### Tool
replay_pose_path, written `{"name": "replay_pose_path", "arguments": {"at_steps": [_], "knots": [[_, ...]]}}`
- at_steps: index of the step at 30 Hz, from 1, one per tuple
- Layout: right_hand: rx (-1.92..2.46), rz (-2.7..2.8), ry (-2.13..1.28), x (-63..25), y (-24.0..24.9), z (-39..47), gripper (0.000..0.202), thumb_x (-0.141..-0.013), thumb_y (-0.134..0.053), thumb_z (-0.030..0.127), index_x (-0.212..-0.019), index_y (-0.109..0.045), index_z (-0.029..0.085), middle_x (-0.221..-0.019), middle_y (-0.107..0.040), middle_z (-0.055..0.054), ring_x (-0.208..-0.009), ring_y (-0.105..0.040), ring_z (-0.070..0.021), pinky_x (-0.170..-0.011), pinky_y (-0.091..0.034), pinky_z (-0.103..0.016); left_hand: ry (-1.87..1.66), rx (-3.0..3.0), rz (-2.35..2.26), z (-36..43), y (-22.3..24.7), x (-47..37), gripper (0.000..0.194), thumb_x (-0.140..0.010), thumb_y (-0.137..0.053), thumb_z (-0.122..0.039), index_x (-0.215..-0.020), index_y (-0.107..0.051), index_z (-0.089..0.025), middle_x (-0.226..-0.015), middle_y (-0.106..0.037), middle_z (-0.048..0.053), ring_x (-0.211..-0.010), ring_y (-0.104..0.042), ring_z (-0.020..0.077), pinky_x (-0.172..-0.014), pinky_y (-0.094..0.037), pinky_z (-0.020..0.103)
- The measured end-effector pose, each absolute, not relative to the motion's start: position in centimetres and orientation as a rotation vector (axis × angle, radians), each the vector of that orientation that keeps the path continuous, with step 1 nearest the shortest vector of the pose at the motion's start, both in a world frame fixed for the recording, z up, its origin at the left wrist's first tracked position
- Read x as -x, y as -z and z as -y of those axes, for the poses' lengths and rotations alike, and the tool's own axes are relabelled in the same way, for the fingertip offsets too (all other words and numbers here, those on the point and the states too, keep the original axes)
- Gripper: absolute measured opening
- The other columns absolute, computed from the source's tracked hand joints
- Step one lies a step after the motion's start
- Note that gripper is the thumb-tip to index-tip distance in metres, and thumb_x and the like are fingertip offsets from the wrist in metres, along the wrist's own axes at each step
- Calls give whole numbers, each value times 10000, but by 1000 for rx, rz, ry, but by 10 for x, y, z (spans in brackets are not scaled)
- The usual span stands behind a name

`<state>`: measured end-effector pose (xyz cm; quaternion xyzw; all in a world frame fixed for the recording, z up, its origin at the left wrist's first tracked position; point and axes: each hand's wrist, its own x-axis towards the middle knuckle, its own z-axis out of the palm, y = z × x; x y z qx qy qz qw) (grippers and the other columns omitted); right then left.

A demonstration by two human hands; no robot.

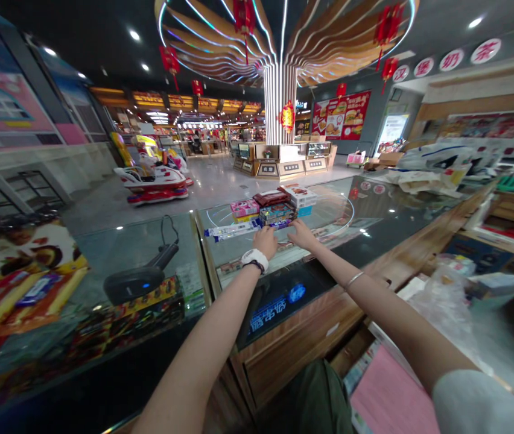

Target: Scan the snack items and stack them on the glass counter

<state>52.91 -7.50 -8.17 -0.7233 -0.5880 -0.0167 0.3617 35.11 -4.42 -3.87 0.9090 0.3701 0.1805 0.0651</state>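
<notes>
Purple packet (280, 224) lay on the glass tabletop (336, 211), along the near side of the patterned boxes (275, 213); probably set there so the boxes backed it. Pink box (245, 208) sat to the left, white box (301, 196) far right; closely bunched, presumably for compactness. Left hand (265, 242): fingers curled by the packet's left end. Right hand (302, 235): fingers bent at its right end. Whether either pinched it, could not tell.
</notes>
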Motion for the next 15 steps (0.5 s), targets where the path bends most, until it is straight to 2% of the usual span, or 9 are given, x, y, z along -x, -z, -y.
{"name": "replay_pose_path", "arguments": {"at_steps": [10, 15], "knots": [[1939, 1501, 34, -521, 72, 83, 395, -792, -558, 106, -1181, -624, 112, -1263, -620, -163, -1222, -577, -249, -1088, -417, -388, -571, -2739, -1100, 45, 38, -349, 403, -949, -480, -178, -1336, -584, -144, -1380, -587, 130, -1267, -558, 262, -1122, -388, 393], [1978, 1486, 24, -516, 65, 93, 389, -805, -534, 80, -1175, -650, 121, -1229, -664, -138, -1184, -605, -229, -1057, -438, -355, -601, -2763, -1065, 46, 37, -348, 399, -923, -493, -149, -1297, -630, -167, -1345, -641, 112, -1252, -578, 244, -1115, -393, 386]]}}
